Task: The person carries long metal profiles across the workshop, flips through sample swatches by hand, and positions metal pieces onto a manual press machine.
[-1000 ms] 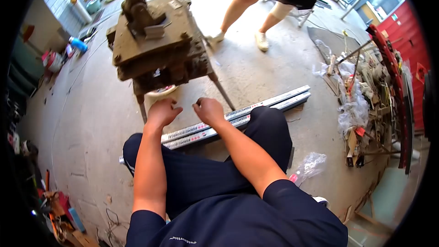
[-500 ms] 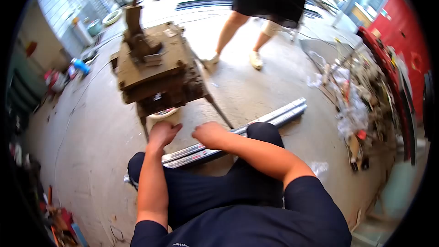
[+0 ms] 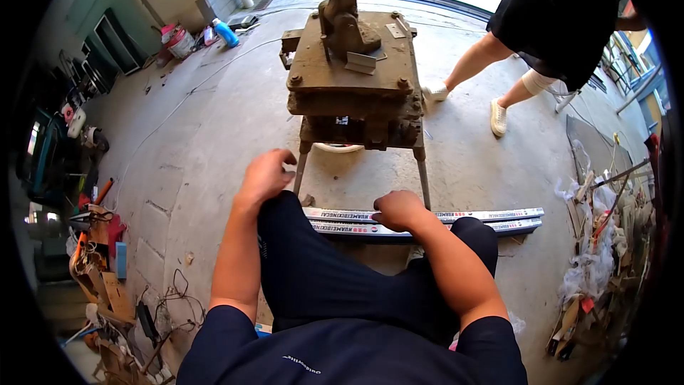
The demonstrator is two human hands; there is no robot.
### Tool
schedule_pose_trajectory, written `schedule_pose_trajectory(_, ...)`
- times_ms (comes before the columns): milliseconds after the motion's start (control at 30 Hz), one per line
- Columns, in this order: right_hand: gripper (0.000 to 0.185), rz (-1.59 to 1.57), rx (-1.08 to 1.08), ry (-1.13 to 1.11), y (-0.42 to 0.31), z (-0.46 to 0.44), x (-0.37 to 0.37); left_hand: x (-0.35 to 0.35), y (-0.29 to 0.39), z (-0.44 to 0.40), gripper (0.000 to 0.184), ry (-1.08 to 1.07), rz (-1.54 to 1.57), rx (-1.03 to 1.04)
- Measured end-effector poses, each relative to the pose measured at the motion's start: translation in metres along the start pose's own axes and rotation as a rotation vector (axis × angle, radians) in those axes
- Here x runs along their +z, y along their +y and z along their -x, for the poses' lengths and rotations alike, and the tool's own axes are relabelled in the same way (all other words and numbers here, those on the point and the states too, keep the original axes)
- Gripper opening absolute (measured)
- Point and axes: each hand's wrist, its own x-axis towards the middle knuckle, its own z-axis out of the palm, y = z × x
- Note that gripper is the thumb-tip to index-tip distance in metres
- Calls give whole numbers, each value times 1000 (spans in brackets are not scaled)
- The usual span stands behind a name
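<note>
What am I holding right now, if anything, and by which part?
Nothing held is visible. Your left hand is loosely curled; your right hand overlaps the printed bars in view, but whether it touches them cannot be told.

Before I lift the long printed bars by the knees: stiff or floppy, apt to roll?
Probably stiff: the bars look nearly straight end to end. Their flat-looking printed faces suggest sliding over rolling. Being long, they may swing if lifted off-centre.
</note>
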Motion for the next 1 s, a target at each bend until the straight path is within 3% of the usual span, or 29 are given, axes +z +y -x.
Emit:
schedule_pose_trajectory(200,35,-23,-25,-16,-1,-11,2,2,-62,25,31,274,72,-200)
schedule_pose_trajectory(400,26,79,-34,-48,-6,-23,1,-21,-27,-7,36,539,223,-154)
schedule_pose_trajectory(467,25,50,-36,-14,-12,-19,-10,-30,-11,-31,38,761,366,-109)
schedule_pose_trajectory(600,21,-23,-92,203,-7,-7,-20,-39,14,-74,47,982,1096,-100)
schedule_pose_trajectory(667,19,-54,-59,235,-20,9,-52,-34,21,-77,47,998,1351,-105)
schedule_pose_trajectory(767,13,-124,-48,463,-44,30,-115,3,-8,-89,41,983,1438,-215)
schedule_pose_trajectory(867,9,81,-287,729,-60,24,-188,-2,-14,-86,40,946,1759,-245)
schedule_pose_trajectory(933,11,258,-183,777,-74,15,-236,-5,-17,-89,36,1011,1647,-222)
schedule_pose_trajectory(1000,17,486,-239,862,-79,-3,-276,-2,-20,-92,35,1053,1601,-218)
